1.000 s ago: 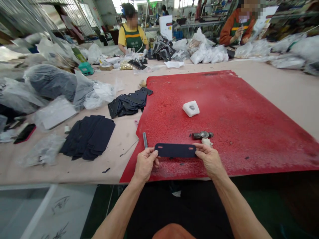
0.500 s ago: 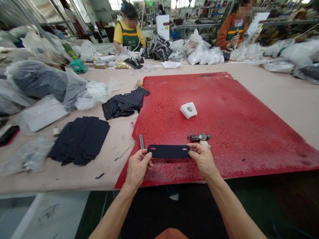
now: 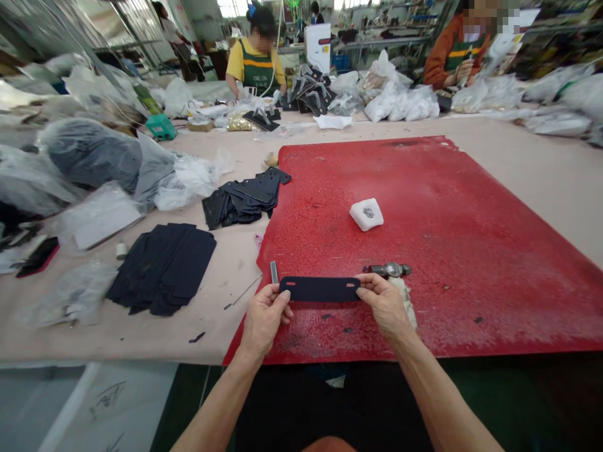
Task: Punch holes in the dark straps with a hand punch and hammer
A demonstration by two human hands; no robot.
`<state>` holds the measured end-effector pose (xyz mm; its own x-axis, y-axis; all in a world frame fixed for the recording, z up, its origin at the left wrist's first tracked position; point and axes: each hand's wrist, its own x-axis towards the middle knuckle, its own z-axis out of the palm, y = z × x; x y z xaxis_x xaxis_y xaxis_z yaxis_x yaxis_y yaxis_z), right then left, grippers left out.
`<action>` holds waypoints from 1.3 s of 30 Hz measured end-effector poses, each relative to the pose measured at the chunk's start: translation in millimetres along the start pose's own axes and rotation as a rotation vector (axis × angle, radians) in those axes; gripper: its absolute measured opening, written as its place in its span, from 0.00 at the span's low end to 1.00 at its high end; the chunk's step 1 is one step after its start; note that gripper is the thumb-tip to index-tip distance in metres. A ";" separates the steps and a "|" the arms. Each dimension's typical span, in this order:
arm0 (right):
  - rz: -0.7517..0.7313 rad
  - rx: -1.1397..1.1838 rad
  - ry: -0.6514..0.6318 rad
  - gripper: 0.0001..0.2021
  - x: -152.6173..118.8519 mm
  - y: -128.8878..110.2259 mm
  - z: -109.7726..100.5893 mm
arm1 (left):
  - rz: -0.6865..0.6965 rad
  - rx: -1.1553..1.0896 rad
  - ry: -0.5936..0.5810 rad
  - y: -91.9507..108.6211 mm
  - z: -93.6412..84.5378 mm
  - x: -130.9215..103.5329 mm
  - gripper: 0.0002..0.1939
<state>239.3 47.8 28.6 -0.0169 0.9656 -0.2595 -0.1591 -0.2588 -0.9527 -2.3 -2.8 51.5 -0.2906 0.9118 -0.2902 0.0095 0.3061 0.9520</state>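
Approx. "OML…", blurry, on grn apron [image 3: 257, 66]

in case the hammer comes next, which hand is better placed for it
Right, probably: the right hand is near the hammer; the left hand is farther off. Both hold the dark strip.

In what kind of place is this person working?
Probably a small factory workshop for cut parts: a hammer lies on the red mat, dark cut pieces are stacked beside it, and people in matching green aprons work behind.
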 end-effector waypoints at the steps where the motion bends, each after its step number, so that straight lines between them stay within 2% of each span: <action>1: 0.002 0.003 -0.004 0.13 1.6 -0.3 2.0 | 0.004 0.007 0.002 2.3 -0.3 1.2 0.15; 8: -0.001 0.071 -0.029 0.14 12.5 0.4 16.9 | -0.018 -0.057 0.031 14.5 -2.2 11.9 0.14; 13: 0.018 0.113 -0.054 0.17 18.8 -0.7 23.8 | -0.029 -0.117 0.034 11.3 -8.2 19.6 0.16; 18: 0.023 0.105 -0.037 0.16 20.8 -2.9 27.9 | -0.038 -0.174 0.020 8.1 -11.1 21.8 0.17; 30: -0.009 0.121 -0.021 0.15 17.9 8.7 19.6 | -0.052 -0.202 0.015 11.6 -5.5 13.4 0.17; 39: -0.037 0.074 -0.016 0.16 6.4 10.8 18.1 | -0.049 -0.237 0.001 10.1 -9.3 1.6 0.17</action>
<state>219.6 51.7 19.6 -0.0249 0.9749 -0.2211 -0.2323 -0.2208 -0.9473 -11.6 -0.8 61.5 -0.2858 0.8973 -0.3364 -0.2296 0.2766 0.9331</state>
